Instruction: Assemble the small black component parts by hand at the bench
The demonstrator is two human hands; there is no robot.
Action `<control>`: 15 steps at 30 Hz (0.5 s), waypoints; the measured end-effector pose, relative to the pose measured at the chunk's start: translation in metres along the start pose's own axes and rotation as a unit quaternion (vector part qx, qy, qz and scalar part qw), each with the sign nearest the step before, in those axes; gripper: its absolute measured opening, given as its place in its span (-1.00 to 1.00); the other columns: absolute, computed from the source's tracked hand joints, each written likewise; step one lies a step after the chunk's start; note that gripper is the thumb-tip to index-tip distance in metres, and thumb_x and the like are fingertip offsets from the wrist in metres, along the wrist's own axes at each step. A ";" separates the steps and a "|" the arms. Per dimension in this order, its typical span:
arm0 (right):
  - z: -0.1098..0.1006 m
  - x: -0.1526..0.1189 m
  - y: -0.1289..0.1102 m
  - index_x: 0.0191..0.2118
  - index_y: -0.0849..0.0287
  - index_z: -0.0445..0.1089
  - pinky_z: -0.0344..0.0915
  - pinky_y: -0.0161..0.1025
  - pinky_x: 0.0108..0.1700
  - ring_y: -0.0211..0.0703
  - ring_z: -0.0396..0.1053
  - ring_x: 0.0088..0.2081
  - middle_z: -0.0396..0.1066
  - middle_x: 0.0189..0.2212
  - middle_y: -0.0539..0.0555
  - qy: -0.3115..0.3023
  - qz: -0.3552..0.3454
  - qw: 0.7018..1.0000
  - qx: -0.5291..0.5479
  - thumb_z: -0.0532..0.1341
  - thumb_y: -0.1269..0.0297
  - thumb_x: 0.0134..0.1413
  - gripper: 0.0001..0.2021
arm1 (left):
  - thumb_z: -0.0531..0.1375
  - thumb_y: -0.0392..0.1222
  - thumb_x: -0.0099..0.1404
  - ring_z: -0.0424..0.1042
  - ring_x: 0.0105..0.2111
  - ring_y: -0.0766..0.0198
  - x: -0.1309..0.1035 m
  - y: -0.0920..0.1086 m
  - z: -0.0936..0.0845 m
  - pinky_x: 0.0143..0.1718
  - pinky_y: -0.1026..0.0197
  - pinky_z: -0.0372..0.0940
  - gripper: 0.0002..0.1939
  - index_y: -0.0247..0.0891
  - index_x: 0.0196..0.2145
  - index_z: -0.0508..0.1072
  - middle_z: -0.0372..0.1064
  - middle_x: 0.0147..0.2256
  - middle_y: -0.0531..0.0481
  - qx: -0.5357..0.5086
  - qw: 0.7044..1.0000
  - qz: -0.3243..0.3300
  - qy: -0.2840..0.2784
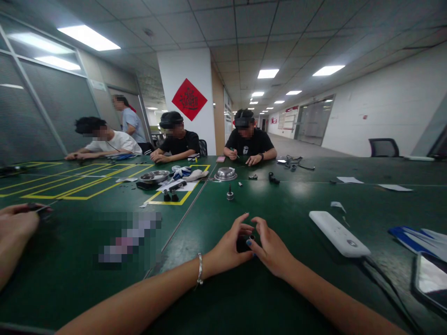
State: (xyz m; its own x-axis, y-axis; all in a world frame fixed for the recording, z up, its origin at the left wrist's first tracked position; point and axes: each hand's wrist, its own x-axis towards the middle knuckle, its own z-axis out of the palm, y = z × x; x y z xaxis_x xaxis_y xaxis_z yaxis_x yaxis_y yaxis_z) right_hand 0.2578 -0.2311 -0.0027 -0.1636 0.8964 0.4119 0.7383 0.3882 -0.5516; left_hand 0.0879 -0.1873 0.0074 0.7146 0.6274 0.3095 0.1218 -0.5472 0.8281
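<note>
Low over the green table (279,298), my left hand (228,246) curls around a small black part (242,244) with a round hole showing at its top. My right hand (272,244) meets it from the other side, its thumb against the part and its fingers bent above. Fingers cover much of the part, so its exact kind is unclear. Beyond my hands a small metal fitting with a thin stem (229,193) stands upright. A small whitish piece (240,184) lies just behind that fitting.
A white power strip (337,235), a phone (431,279) and blue-white gloves (419,239) lie right. A co-worker's hand (17,232) holds something dark at left. Farther back are a metal bowl (225,174), black cylinders (170,195), a black fitting (274,178) and seated people.
</note>
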 end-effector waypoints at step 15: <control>0.003 -0.006 -0.004 0.09 0.16 0.01 0.25 -0.13 -0.13 -0.08 0.22 -0.19 0.12 -0.17 0.16 0.082 -0.028 0.994 0.067 -0.09 0.26 0.25 -0.69 | 0.22 -0.16 0.11 0.38 -0.17 0.24 0.054 -0.032 -0.116 -0.16 0.30 0.22 -0.74 -0.14 -0.19 0.46 0.46 -0.19 0.08 0.418 0.882 -0.210 0.053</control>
State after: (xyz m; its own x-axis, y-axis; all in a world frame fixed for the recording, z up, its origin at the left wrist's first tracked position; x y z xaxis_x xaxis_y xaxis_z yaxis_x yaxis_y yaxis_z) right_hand 0.2540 -0.2371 -0.0054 -0.0849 0.8296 0.5519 0.6352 0.4718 -0.6115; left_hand 0.0427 -0.0719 0.0520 0.4223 0.8962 0.1360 0.8581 -0.4436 0.2588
